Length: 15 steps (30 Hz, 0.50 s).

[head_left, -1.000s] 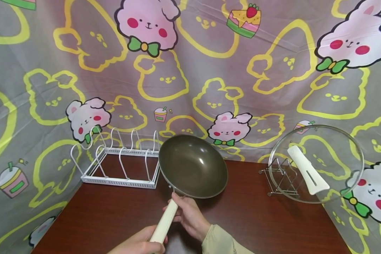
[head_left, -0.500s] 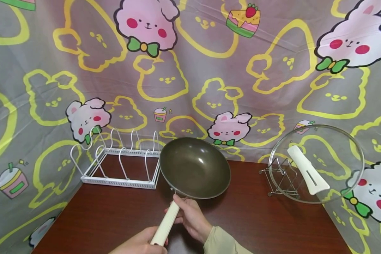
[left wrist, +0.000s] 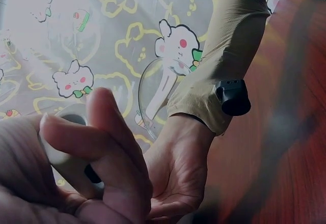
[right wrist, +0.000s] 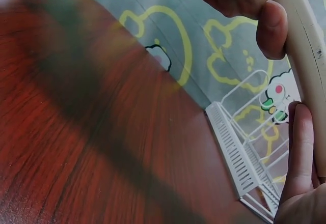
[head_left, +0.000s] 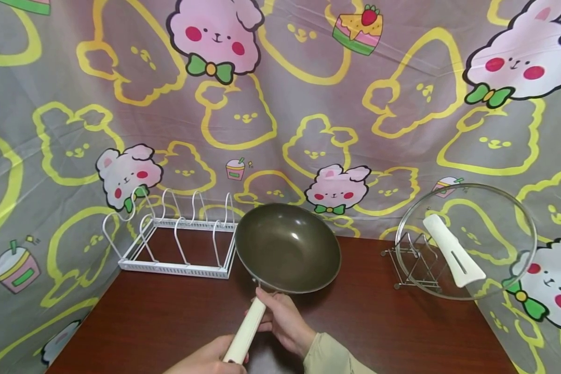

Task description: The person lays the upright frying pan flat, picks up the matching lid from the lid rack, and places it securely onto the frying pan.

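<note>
A dark wok (head_left: 287,249) with a long cream handle (head_left: 244,335) is tilted so that its inside faces me, above the middle of the table. My left hand (head_left: 208,357) grips the handle near its free end; in the left wrist view its fingers (left wrist: 114,152) curl round it. Closer to the pan, my right hand (head_left: 284,321) holds the same handle, thumb on top near the joint. The right wrist view shows the handle (right wrist: 305,46) running between both hands. Whether the wok's underside touches the table is hidden.
A white wire rack (head_left: 177,267) with several upright loops stands just left of the wok. At the right, a glass lid (head_left: 505,249) with a cream grip leans in a small metal stand (head_left: 416,259). Patterned cloth (head_left: 280,104) surrounds the brown table (head_left: 378,322).
The wok has shifted slightly right and a little lower in view, with both hands moving along on the handle. Rack and lid stay put.
</note>
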Motion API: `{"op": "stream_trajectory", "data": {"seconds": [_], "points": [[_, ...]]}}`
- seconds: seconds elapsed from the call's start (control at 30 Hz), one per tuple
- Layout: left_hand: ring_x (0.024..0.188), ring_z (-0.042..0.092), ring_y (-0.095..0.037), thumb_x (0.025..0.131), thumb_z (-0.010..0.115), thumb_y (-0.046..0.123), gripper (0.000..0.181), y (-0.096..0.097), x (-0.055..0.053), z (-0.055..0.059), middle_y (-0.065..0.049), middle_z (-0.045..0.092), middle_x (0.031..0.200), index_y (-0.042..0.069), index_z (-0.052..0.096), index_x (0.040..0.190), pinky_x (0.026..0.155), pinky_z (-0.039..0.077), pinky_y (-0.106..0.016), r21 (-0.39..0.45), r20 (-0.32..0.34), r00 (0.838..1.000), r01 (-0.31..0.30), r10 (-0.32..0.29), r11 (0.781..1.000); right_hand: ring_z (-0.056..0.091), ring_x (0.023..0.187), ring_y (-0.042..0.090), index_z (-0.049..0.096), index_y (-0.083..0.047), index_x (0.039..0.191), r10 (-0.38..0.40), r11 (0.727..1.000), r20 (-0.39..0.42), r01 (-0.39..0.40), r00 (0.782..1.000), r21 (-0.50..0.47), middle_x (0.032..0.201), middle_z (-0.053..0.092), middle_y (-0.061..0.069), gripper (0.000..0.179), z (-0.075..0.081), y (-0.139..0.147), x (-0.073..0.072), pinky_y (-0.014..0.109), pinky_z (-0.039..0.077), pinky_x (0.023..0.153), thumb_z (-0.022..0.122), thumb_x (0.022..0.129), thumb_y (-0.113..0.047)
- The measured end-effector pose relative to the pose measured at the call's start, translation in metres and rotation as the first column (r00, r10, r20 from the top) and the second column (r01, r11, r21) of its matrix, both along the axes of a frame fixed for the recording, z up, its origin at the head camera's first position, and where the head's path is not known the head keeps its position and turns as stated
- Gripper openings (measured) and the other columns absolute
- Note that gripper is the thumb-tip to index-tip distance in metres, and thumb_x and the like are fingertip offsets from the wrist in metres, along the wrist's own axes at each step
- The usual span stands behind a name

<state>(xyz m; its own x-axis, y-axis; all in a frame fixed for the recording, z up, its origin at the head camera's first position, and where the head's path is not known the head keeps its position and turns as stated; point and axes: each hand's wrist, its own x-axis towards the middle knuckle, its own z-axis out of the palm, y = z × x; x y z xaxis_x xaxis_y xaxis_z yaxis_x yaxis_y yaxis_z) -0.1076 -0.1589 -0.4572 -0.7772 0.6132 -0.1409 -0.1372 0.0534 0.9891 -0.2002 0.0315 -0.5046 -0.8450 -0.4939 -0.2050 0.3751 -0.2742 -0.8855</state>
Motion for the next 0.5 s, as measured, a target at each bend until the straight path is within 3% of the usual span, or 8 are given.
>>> {"op": "stream_trajectory", "data": {"seconds": [0.5], "points": [[0.059, 0.052, -0.002, 0.083, 0.064, 0.005, 0.016, 0.0004, -0.0007, -0.0013, 0.006, 0.057, 0.075, -0.004, 0.064, 0.096, 0.053, 0.043, -0.015, -0.039, -0.003, 1.000, -0.009, 0.009, 0.999, 0.074, 0.070, 0.008, 0.061, -0.004, 0.102, -0.012, 1.000, -0.019, 0.013, 1.000, 0.005, 0.077, 0.076, 0.002, 0.032, -0.0009, 0.0017, 0.0008, 0.024, 0.060, 0.062, 0.061, 0.104, -0.036]]}}
